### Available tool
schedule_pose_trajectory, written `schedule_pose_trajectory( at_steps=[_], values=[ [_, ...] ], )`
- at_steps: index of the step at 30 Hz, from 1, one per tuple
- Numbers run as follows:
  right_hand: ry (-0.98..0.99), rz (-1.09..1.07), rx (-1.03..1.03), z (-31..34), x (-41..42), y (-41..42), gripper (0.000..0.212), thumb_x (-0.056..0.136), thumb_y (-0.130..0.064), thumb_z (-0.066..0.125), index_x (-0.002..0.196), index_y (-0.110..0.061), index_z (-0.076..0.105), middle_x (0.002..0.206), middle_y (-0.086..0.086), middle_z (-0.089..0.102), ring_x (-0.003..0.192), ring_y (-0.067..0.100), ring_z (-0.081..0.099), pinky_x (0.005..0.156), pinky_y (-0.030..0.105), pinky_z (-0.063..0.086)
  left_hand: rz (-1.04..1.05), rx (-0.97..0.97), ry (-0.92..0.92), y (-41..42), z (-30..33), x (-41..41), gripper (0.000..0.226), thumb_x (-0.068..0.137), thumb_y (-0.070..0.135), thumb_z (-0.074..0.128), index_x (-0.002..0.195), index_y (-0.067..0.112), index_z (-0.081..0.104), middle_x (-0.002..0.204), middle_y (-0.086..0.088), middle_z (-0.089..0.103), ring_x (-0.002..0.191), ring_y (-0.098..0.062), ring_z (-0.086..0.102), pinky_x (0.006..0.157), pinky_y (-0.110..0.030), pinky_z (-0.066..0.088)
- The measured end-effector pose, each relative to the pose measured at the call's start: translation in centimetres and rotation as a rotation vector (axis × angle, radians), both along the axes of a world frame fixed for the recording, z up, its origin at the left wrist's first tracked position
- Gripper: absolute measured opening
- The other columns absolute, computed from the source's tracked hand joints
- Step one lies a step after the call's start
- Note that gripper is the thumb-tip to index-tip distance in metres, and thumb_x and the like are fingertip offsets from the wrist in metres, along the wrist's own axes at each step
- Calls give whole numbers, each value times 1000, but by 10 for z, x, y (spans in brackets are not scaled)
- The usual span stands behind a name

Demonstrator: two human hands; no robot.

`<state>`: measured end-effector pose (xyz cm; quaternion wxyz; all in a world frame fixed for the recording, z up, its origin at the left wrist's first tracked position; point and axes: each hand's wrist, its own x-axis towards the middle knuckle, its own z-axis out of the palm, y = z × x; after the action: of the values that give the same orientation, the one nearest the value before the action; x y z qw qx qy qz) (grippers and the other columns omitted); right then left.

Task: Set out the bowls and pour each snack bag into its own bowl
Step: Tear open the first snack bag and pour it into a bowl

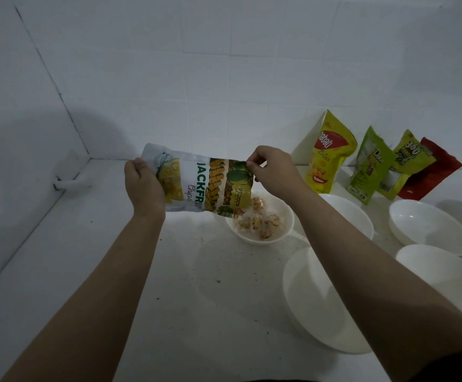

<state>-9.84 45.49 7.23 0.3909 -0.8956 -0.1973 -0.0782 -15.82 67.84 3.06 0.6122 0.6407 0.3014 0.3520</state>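
Several empty bowls (428,226) sit right of the filling bowl (261,226); four unopened snack bags (327,158) lean behind them, still to pour. Your jackfruit bag (201,184) tips above that bowl, left hand (144,186) gripping its base, right hand (272,168) pinching its mouth. Chips (260,223) are partly in.

A glossy, crinkled plastic-film bag (205,186) is catching light between the hands — below it, smooth glazed-looking white bowls (263,230) are shining on a matt, speckled stone-like counter (196,312) — wall tiles (224,78) are looking smooth.
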Motion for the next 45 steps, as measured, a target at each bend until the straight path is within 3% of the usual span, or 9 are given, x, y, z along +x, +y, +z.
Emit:
schedule_pose_trajectory(
  at_steps=[11, 17, 21, 25, 27, 30, 36, 41, 45],
  values=[
    [-58, -34, 93, 5, 0, 5, 11, 97, -16, 56, 87, -18, 59, 81, -13, 57, 79, 16, 60, 69, 26, 51, -2, -55, -12, 1, -1, 3, 33, 105, 34, 28, 75, 26, 40, 81, 6, 46, 74, -8, 46, 70, -25, 43],
    [-138, -80, 124, 17, -8, -2, 10, 98, -17, 53, 91, -18, 61, 82, -16, 56, 79, 11, 57, 62, 15, 39, -38, -112, -62, -15, 8, 0, 34, 107, 28, 28, 75, 22, 40, 81, 7, 45, 70, 0, 44, 56, -4, 39],
    [-173, -146, 124, 24, -19, -22, 11, 97, -18, 53, 94, -16, 63, 85, -11, 58, 80, 13, 57, 67, 24, 40, -96, -114, -54, -33, 12, 1, 29, 106, 29, 28, 87, 13, 45, 81, 7, 47, 73, -4, 46, 63, -15, 39],
    [-182, -238, 132, 24, -33, -49, 11, 97, -17, 54, 96, -14, 65, 80, -16, 56, 82, 10, 54, 65, 19, 40, -189, -143, -51, -60, 10, 1, 27, 106, 29, 27, 97, 10, 44, 83, 7, 48, 72, -2, 47, 62, -17, 40],
    [-183, -272, 126, 22, -40, -64, 12, 98, -17, 54, 97, -13, 65, 84, -11, 58, 85, 11, 54, 69, 23, 42, -238, -162, -52, -75, 7, 1, 28, 106, 29, 27, 94, 12, 45, 84, 7, 50, 74, -2, 48, 64, -18, 40],
    [-180, -317, 117, 19, -44, -91, 12, 98, -19, 53, 97, -13, 63, 88, -7, 59, 83, 11, 53, 63, 21, 38, -271, -152, -47, -102, 5, 3, 32, 106, 29, 28, 80, 22, 43, 82, 7, 49, 72, -2, 47, 63, -17, 38],
    [-140, -324, 83, 18, -31, -149, 16, 99, -20, 52, 102, -11, 65, 92, -4, 60, 82, 14, 52, 63, 21, 38, -286, -119, -34, -157, 5, 15, 34, 107, 30, 27, 75, 21, 36, 77, 5, 41, 67, -6, 40, 61, -20, 34],
    [-69, -284, 72, 7, -13, -187, 26, 99, -18, 51, 114, -13, 72, 103, 0, 71, 95, 17, 63, 82, 32, 53, -212, -73, -28, -193, -1, 24, 35, 106, 29, 28, 72, 21, 34, 76, 6, 41, 65, -6, 39, 60, -20, 34],
    [-43, -237, 34, -9, 0, -202, 25, 101, -22, 51, 111, -13, 72, 90, -4, 66, 87, 22, 66, 69, 27, 49, -112, -82, -66, -207, -8, 26, 34, 104, 30, 32, 71, 22, 33, 74, 7, 39, 65, -8, 37, 65, -24, 35]
  ],
)
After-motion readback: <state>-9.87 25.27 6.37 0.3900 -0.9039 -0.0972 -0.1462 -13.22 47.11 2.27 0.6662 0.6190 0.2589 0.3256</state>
